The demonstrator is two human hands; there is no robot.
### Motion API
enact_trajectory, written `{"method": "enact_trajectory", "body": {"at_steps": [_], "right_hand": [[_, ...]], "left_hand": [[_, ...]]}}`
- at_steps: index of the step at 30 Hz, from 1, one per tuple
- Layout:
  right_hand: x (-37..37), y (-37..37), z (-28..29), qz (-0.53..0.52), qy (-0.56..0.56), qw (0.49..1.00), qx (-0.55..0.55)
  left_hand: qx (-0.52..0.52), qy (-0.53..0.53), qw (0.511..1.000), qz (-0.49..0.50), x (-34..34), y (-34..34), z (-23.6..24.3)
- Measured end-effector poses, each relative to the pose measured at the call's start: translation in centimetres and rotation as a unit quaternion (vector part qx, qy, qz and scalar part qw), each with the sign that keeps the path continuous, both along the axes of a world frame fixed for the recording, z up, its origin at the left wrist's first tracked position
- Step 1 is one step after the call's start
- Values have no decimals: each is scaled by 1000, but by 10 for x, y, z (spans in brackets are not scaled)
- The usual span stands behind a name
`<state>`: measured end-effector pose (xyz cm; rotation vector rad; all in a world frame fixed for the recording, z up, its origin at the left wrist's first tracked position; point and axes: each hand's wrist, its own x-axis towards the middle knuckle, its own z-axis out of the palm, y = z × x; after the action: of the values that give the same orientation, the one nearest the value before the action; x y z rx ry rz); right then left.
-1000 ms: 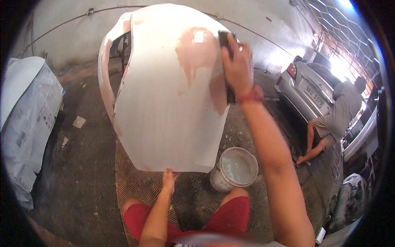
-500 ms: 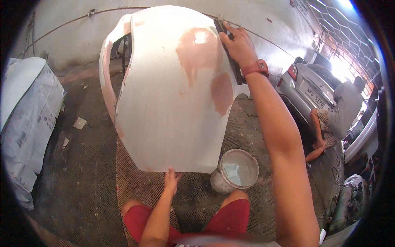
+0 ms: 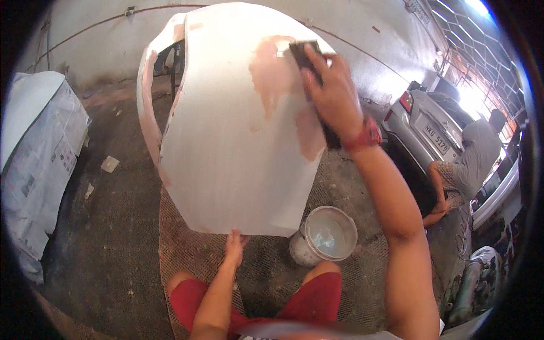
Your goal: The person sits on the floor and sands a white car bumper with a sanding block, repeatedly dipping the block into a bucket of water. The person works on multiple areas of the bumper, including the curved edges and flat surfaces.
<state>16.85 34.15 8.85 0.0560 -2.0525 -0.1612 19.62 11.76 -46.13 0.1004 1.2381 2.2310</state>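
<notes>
A white car door [image 3: 226, 147] stands tilted in front of me, its window frame at the left. Brownish-pink patches [image 3: 266, 71] mark its upper right surface. My right hand [image 3: 334, 102] is wrapped over a long dark sanding block [image 3: 301, 52] near the door's right edge, across those patches. Most of the block is hidden under the palm. Down at the door's lower edge, my left hand [image 3: 234, 249] grips the rim from below, with some fingers out of sight beneath it.
A pail [image 3: 352, 235] of cloudy water stands by my right knee. At the left is a paper-covered panel [image 3: 42, 153]. A silver car [image 3: 419, 122] stands at the right, with a person [image 3: 476, 153] crouching behind it. Ribbed matting [image 3: 187, 249] lies below the door.
My right hand and the sanding block have come down the door's right side toward me. The left hand keeps its place on the lower edge. The crouching person's arm has shifted slightly.
</notes>
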Motion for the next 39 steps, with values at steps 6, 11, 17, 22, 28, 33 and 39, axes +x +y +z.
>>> {"method": "enact_trajectory", "body": {"at_steps": [6, 11, 17, 22, 28, 33, 39], "right_hand": [[-36, 51, 58, -65, -33, 997, -22], [-13, 10, 18, -8, 15, 1000, 25], [-30, 26, 47, -60, -38, 997, -16], [-31, 28, 30, -57, -6, 998, -18], [3, -8, -17, -51, 31, 997, 48], [-30, 24, 26, -108, -18, 993, -53], [36, -31, -45, -39, 16, 999, 13]], "left_hand": [[2, -12, 999, -40, 17, 4, 5], [10, -4, 1000, -10, 8, 9, -3], [-4, -1, 999, -34, 15, -5, 1], [3, -11, 1000, -21, 9, -2, 14], [-11, -4, 1000, -28, 8, -8, 7], [-13, -17, 999, -41, 7, 0, 6], [7, 3, 1000, -21, 6, -5, -11]]}}
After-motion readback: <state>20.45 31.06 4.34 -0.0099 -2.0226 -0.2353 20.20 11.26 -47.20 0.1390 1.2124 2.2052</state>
